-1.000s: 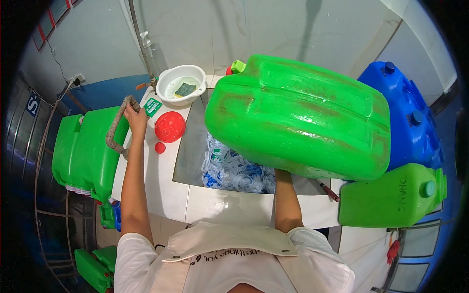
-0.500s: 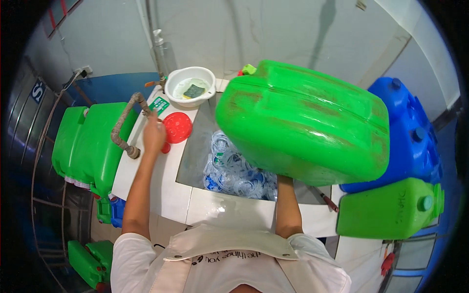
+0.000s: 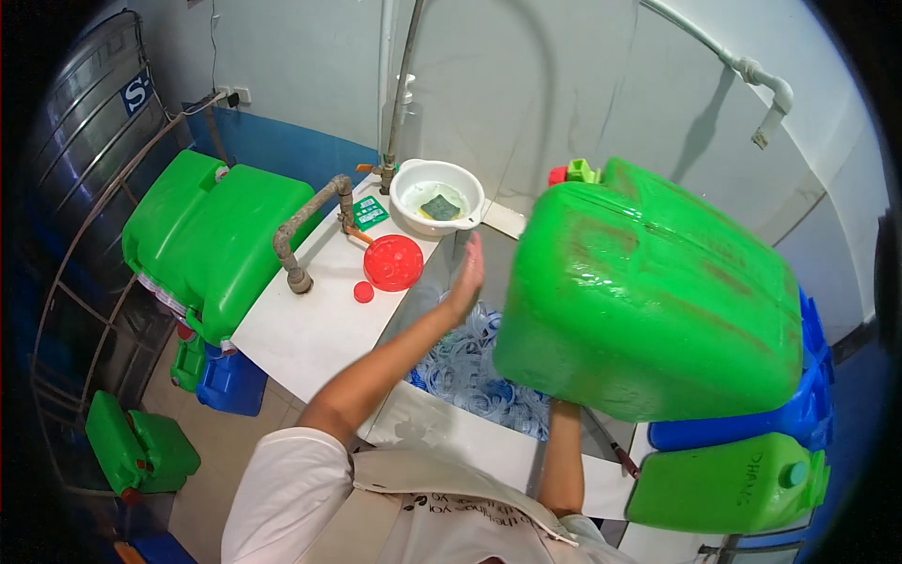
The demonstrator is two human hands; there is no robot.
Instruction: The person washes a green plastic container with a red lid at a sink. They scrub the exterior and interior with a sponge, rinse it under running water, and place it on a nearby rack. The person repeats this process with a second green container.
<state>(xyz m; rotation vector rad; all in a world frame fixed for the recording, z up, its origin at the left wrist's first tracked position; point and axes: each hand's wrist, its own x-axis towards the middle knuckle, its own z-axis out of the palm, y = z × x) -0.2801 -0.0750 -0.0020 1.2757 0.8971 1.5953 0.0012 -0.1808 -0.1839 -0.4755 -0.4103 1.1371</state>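
Observation:
A large wet green jerrycan (image 3: 648, 291) with brownish smudges lies tilted over the right part of a sink (image 3: 402, 315). Reaching across the sink's left side, my left hand (image 3: 467, 273) is open, fingers stretched, holding nothing, a short way from the jerrycan. My right forearm (image 3: 564, 451) goes in beneath the jerrycan's near side. That hand is hidden behind it and appears to hold it up. Below, a heap of clear and bluish plastic rings (image 3: 484, 376) fills part of the sink. At the jerrycan's far left end show a red cap (image 3: 558, 176) and a yellow-green piece (image 3: 584, 171).
Left on the counter are a bent pipe (image 3: 310, 230), a red round lid (image 3: 393, 262), a small red cap (image 3: 364, 291) and a white basin (image 3: 402, 199) with a sponge (image 3: 438, 207). Blue jerrycans (image 3: 733, 428), a green one (image 3: 723, 484) and a dark-handled tool (image 3: 623, 458) are on the right.
My left hand has left the pipe's valve and moved right toward the green jerrycan, with its fingers now stretched. The view has turned, so the whole scene sits differently.

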